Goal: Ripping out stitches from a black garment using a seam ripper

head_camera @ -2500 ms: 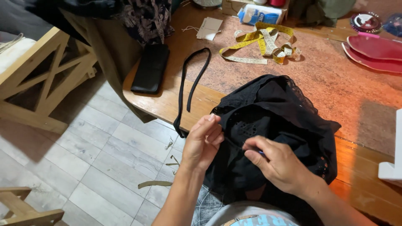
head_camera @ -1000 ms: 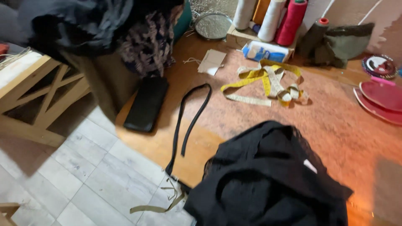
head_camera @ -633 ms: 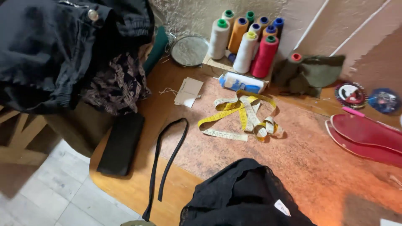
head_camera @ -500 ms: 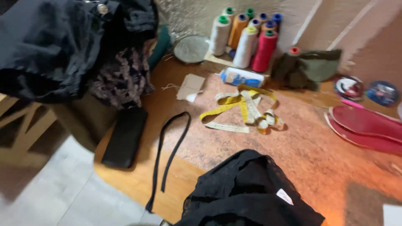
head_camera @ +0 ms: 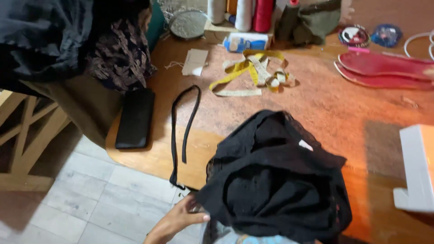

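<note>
A black garment (head_camera: 275,180) lies bunched in a heap at the near edge of the wooden table (head_camera: 361,113), part of it hanging over the edge toward the person. It is lacy along its rim and a small white label shows on its upper right side. The left hand (head_camera: 176,221) comes up from the bottom of the view and touches the lower left edge of the garment, fingers (head_camera: 196,218) bent against the cloth; whether it really pinches the fabric cannot be told, since the cloth hides the fingertips. The right hand is out of sight.

Just left of the garment a black strap (head_camera: 183,131) lies in a long loop, its lower end dangling over the table edge. Further left a black phone (head_camera: 135,117) lies flat near the corner. Beyond the strap a small paper tag (head_camera: 195,62) sits beside a tangled yellow tape measure (head_camera: 253,74). Thread spools (head_camera: 244,13) stand at the far edge, with a round mirror (head_camera: 187,23) to their left. Two red shoe insoles (head_camera: 384,72) lie at the far right, and a white box (head_camera: 418,167) sits at the right edge. Dark clothes (head_camera: 58,40) are piled at the upper left above the grey tiled floor (head_camera: 81,199)
</note>
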